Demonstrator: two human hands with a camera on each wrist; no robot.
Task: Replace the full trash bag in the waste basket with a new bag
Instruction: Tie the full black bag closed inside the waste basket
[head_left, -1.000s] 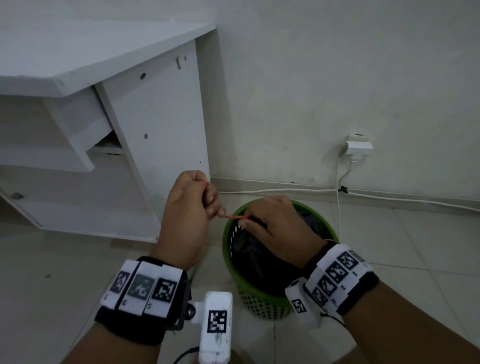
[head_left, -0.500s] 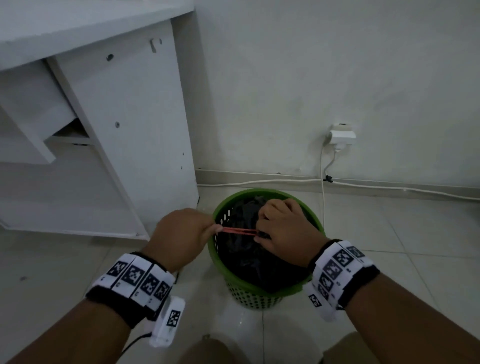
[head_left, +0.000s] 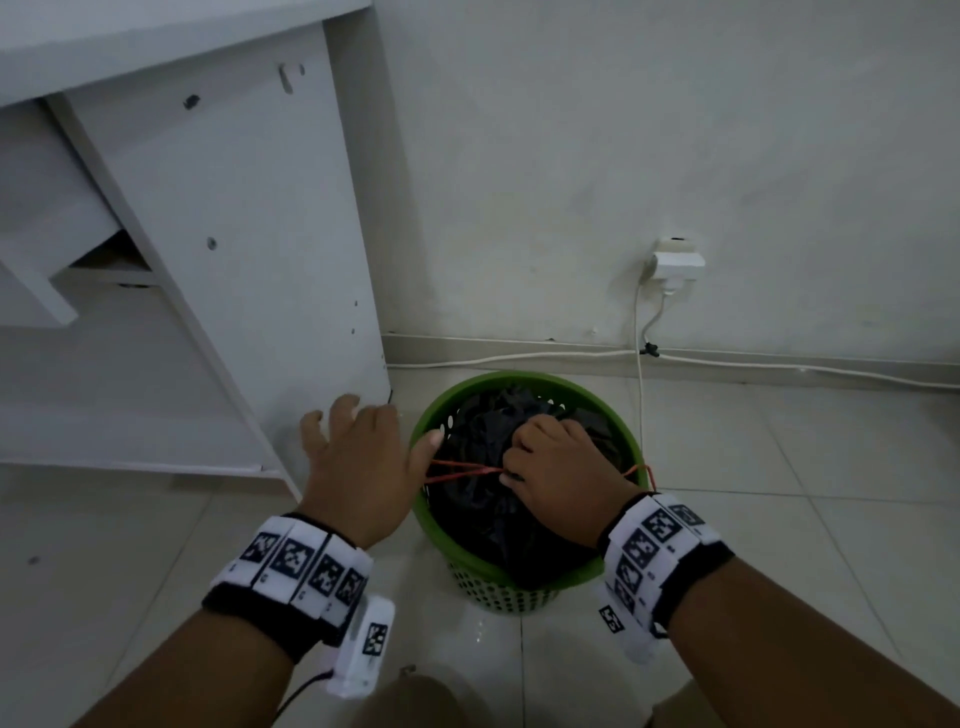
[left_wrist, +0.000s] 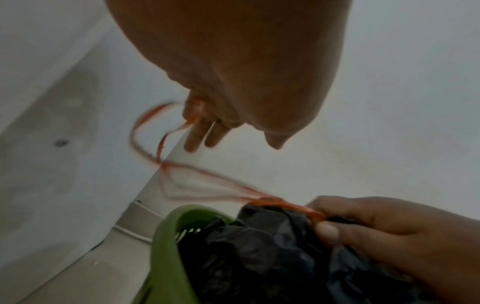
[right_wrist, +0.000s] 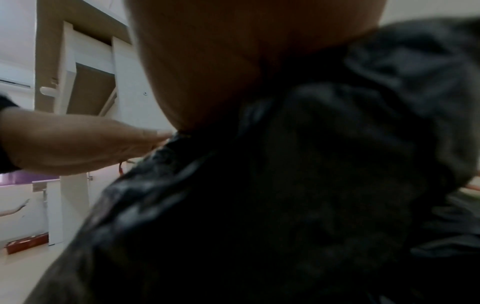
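Observation:
A green perforated waste basket (head_left: 621, 420) stands on the tiled floor with a full black trash bag (head_left: 483, 525) in it. My right hand (head_left: 563, 467) grips the gathered neck of the bag together with a thin red string (head_left: 454, 470). The string runs left to my left hand (head_left: 358, 457), which hovers beside the basket's left rim with its fingers spread. In the left wrist view the string (left_wrist: 207, 174) hangs in a loop off the straight fingers (left_wrist: 197, 134), and the right hand (left_wrist: 389, 236) pinches it on the bag (left_wrist: 259, 257). The bag (right_wrist: 324, 185) fills the right wrist view.
A white desk's side panel (head_left: 249, 249) stands just left of the basket. A wall socket with a plug (head_left: 675, 265) sits behind it, and a white cable (head_left: 519, 357) runs along the skirting. Bare tiled floor (head_left: 805, 493) lies to the right.
My left hand came down from a raised fist pinching the string and has opened, fingers spread, beside the basket. The string has gone slack. My right hand stayed on the bag's neck.

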